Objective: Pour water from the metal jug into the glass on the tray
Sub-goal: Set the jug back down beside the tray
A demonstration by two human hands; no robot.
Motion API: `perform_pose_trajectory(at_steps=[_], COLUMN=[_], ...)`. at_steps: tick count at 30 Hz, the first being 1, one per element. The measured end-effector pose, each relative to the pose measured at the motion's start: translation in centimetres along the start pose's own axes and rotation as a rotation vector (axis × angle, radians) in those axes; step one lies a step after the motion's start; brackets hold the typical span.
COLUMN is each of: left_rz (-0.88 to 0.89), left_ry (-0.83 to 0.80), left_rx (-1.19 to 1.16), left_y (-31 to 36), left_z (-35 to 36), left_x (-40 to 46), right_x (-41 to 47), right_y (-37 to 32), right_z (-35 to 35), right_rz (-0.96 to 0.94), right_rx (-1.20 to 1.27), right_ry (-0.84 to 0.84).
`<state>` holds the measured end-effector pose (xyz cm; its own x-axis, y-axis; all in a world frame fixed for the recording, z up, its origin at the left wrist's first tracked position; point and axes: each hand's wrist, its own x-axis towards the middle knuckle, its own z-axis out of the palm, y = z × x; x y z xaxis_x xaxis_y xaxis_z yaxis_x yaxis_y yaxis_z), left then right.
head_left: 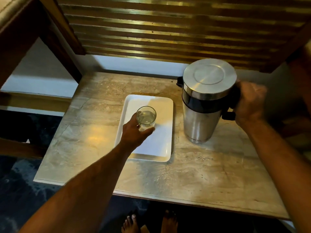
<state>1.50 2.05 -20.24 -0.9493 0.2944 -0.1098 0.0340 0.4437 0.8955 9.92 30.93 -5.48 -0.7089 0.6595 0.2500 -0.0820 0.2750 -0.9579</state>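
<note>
A clear glass (146,117) holding some water stands upright on the white rectangular tray (162,149) in the middle of the marble tabletop. My left hand (134,133) wraps its fingers around the glass from the near left side. To the right of the tray stands the metal jug (202,101), upright on the table, lid on, with a black band and a black spout at its left. My right hand (249,101) grips the jug's black handle on the right side.
The marble table (94,128) has a raised front edge. A slatted wood and brass panel (168,26) rises behind it, with a dark wooden frame (55,31) at the left. The dark floor and bare feet (148,222) show below the table's front edge.
</note>
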Motion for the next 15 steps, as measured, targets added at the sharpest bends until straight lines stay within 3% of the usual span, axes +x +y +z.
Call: perform_pose_trajectory(at_steps=[5,15], left_rz=[-0.007,-0.003], left_ry=[0.020,0.018], left_rx=[-0.025,0.051], left_y=[0.5,0.9], left_z=[0.2,0.4], left_x=[-0.2,-0.2], right_x=[-0.5,-1.2], right_y=[1.0,2.7], right_z=[-1.4,-2.5], right_rz=[0.127,0.096], right_rx=[0.074,0.171], right_ry=[0.103,0.123])
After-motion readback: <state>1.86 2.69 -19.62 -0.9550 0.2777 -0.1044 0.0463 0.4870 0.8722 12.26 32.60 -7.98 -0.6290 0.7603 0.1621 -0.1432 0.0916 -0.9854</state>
